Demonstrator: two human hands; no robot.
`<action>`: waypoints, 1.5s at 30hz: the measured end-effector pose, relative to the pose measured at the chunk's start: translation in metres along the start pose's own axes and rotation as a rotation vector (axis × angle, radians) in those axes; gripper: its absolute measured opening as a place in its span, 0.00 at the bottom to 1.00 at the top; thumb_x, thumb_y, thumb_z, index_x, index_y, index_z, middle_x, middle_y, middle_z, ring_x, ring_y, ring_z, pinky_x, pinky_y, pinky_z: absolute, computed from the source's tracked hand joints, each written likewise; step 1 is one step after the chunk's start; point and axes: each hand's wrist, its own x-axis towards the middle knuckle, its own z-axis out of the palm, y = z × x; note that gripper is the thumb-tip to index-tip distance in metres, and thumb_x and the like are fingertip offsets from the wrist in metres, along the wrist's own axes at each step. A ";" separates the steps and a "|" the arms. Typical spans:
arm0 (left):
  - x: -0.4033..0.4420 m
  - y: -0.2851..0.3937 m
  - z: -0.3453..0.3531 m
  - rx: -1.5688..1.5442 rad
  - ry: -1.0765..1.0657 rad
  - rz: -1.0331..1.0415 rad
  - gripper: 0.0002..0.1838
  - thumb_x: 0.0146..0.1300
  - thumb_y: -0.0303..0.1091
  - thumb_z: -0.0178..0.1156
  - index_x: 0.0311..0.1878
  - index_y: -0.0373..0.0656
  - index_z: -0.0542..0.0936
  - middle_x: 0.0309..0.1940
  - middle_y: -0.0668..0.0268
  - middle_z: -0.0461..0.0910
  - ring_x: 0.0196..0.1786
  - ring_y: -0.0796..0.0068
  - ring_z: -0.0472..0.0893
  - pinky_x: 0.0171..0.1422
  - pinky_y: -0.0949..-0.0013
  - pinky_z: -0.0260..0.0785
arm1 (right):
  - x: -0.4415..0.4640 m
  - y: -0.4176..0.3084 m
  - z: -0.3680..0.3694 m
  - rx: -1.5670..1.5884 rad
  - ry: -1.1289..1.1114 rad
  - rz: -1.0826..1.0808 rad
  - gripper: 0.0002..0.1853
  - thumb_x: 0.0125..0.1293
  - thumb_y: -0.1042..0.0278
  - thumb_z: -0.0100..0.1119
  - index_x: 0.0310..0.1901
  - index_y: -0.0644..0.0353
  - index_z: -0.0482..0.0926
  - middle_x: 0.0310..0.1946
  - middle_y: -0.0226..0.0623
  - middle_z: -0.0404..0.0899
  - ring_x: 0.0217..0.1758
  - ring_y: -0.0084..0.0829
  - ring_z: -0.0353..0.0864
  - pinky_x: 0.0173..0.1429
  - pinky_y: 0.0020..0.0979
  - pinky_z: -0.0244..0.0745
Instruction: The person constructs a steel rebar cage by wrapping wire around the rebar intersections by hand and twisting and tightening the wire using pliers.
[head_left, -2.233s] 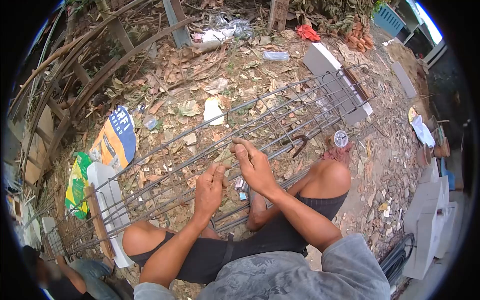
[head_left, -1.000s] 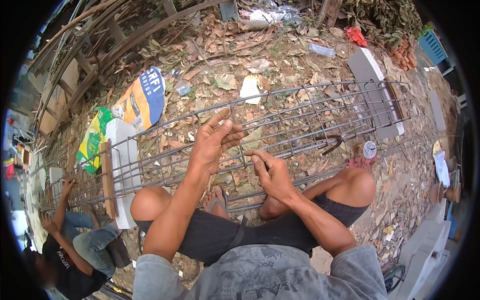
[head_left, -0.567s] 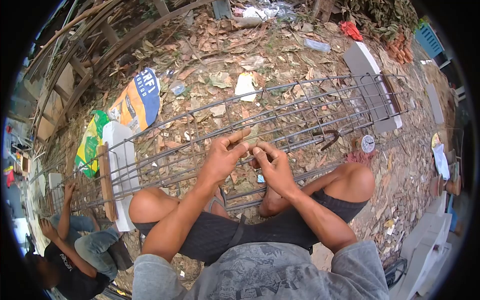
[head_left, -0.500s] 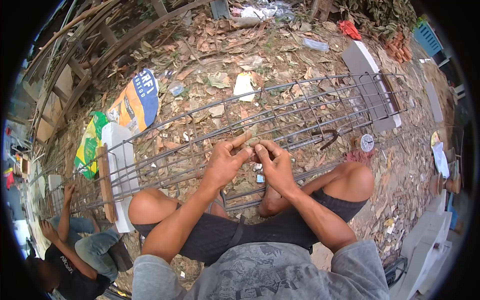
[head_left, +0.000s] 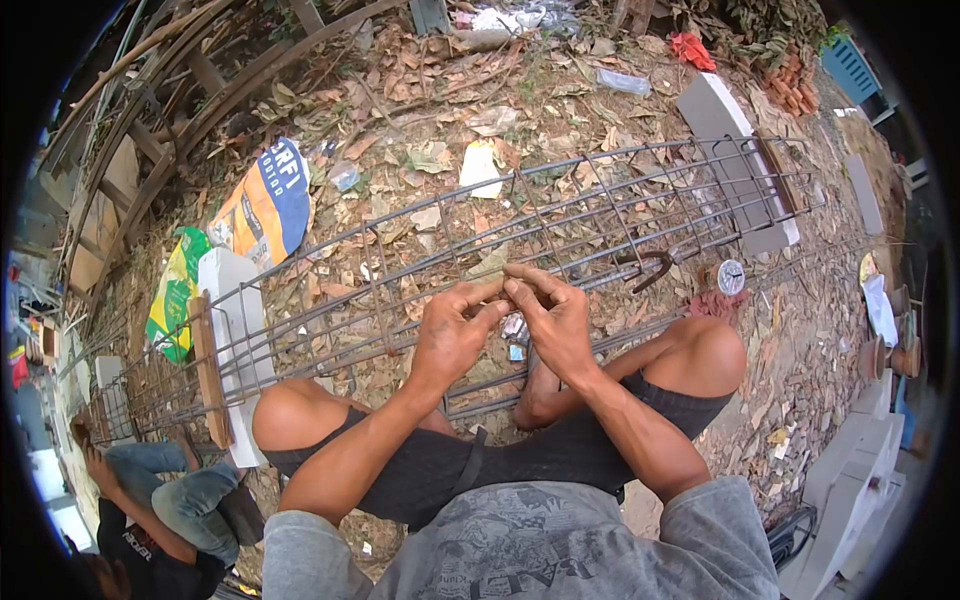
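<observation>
A long steel rebar cage [head_left: 516, 176] stretches across in front of my knees. Above its near side, my left hand [head_left: 450, 338] and my right hand [head_left: 556, 325] meet fingertip to fingertip. Both are closed in a pinch; whatever is between the fingers is too small or hidden to make out. To the right of my right hand, a pair of rusty-looking pincers [head_left: 655, 270] rests on the cage's bars with its curved end toward me.
White blocks [head_left: 232, 320] with wooden strips [head_left: 208, 370] hold up the cage at both sides. Another person [head_left: 165, 500] squats at lower left beside the bars. Cement-type sacks [head_left: 262, 205], a round clock-like dial [head_left: 731, 277] and dry leaves lie on the ground.
My hands have come closer together, and my right fingers now reach over the left fingertips. At lower left, the other person's arms have shifted. The view has moved slightly.
</observation>
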 end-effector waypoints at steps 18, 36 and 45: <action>-0.002 0.005 0.000 -0.252 -0.049 -0.084 0.16 0.72 0.30 0.63 0.58 0.32 0.82 0.40 0.56 0.90 0.40 0.78 0.86 0.46 0.69 0.78 | 0.008 0.001 -0.009 0.233 -0.111 0.111 0.15 0.76 0.64 0.63 0.54 0.67 0.82 0.34 0.31 0.86 0.36 0.18 0.82 0.40 0.23 0.75; 0.032 -0.006 -0.061 -0.864 0.540 -0.097 0.08 0.81 0.36 0.53 0.55 0.44 0.74 0.28 0.74 0.68 0.25 0.84 0.66 0.28 0.77 0.63 | -0.048 0.006 0.053 -0.501 -0.422 -0.204 0.26 0.72 0.67 0.59 0.69 0.63 0.71 0.32 0.54 0.84 0.37 0.56 0.85 0.43 0.48 0.79; 0.030 -0.029 -0.236 -0.855 0.944 0.186 0.04 0.77 0.31 0.53 0.45 0.42 0.73 0.24 0.75 0.62 0.24 0.82 0.60 0.24 0.74 0.54 | -0.051 0.037 0.061 -0.709 -0.325 -0.697 0.18 0.66 0.72 0.59 0.57 0.56 0.75 0.23 0.44 0.79 0.27 0.47 0.83 0.36 0.46 0.77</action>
